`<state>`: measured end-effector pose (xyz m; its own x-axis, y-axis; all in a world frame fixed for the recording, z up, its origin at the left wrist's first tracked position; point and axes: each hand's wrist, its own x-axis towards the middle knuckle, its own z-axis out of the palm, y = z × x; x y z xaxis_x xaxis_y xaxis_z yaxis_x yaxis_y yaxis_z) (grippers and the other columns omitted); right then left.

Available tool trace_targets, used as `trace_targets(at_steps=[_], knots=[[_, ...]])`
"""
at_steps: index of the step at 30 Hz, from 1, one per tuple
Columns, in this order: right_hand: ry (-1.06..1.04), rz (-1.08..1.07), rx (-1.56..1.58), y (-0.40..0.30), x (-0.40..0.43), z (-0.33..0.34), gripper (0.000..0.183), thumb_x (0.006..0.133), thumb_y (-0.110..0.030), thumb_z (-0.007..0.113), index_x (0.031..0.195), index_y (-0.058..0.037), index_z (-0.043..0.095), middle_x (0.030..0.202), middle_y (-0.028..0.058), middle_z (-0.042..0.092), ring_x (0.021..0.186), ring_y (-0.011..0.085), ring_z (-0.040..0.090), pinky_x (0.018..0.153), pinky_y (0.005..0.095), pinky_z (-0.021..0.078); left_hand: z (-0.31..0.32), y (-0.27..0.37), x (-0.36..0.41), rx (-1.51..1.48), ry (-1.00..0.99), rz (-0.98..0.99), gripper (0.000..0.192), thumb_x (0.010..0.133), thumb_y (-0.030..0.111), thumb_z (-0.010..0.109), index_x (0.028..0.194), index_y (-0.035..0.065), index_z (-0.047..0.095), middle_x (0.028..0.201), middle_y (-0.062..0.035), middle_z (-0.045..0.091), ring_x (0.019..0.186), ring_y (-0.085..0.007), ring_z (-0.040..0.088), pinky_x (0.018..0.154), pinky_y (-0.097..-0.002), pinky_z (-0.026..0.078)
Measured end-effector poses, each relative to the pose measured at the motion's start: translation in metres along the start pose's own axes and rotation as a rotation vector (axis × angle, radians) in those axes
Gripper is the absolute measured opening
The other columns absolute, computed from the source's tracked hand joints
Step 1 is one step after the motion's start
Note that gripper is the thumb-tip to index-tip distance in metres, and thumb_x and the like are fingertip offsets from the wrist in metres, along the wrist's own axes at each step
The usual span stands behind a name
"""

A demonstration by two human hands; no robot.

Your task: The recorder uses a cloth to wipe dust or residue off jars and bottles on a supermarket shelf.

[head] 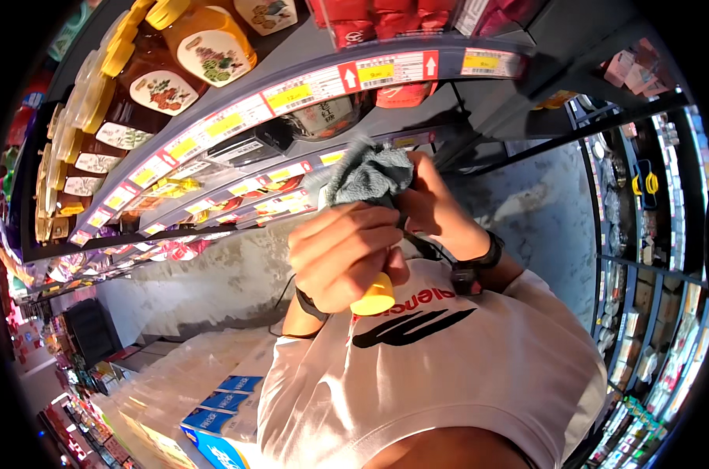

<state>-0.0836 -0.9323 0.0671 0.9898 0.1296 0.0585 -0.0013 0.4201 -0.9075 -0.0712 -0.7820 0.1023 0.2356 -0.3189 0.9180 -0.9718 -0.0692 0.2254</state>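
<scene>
My left hand [345, 252] is wrapped around a bottle whose yellow cap [373, 298] pokes out below the fingers, pointing towards my chest. Most of the bottle is hidden by the hand and a cloth. My right hand [428, 202], with a dark watch on its wrist, grips the grey cloth [375, 173] over the bottle's far end. Part of the cloth is blurred. Beyond my hands, to the left, honey bottles [214, 50] with yellow caps and flower-printed labels stand in rows on the upper shelf.
A shelf edge [307, 94] with price tags curves just beyond my hands. Red packets [384, 23] sit on that shelf, and a jar [325, 117] stands on the tier below. Blue-and-white packs [225, 401] are stacked at lower left. More stocked shelving [642, 234] runs along the right.
</scene>
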Motion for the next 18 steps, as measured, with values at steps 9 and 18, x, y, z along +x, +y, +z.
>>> trace_targets(at_steps=[9, 18], knots=[[-0.001, 0.183, -0.173, -0.012, 0.007, 0.026, 0.027, 0.078, 0.007, 0.059, 0.104, 0.0032, 0.062, 0.091, 0.0019, 0.065, 0.086, 0.0055, 0.052, 0.076, 0.0252, 0.0464, -0.028, 0.007, -0.006, 0.042, 0.072, -0.217, 0.025, 0.09, 0.011, 0.063, 0.075, -0.0031, 0.049, 0.06, -0.0085, 0.063, 0.056, -0.0245, 0.067, 0.051, -0.0319, 0.053], [-0.207, 0.207, -0.151, 0.009, -0.006, 0.011, 0.05, 0.087, -0.005, 0.059, 0.135, 0.0002, 0.044, 0.126, 0.0068, 0.054, 0.112, 0.0139, 0.049, 0.095, 0.0296, 0.0423, -0.026, 0.004, -0.018, -0.291, 0.333, -0.315, 0.018, 0.088, 0.01, 0.06, 0.088, 0.0046, 0.043, 0.063, -0.0096, 0.062, 0.057, -0.0257, 0.066, 0.049, -0.0309, 0.05]])
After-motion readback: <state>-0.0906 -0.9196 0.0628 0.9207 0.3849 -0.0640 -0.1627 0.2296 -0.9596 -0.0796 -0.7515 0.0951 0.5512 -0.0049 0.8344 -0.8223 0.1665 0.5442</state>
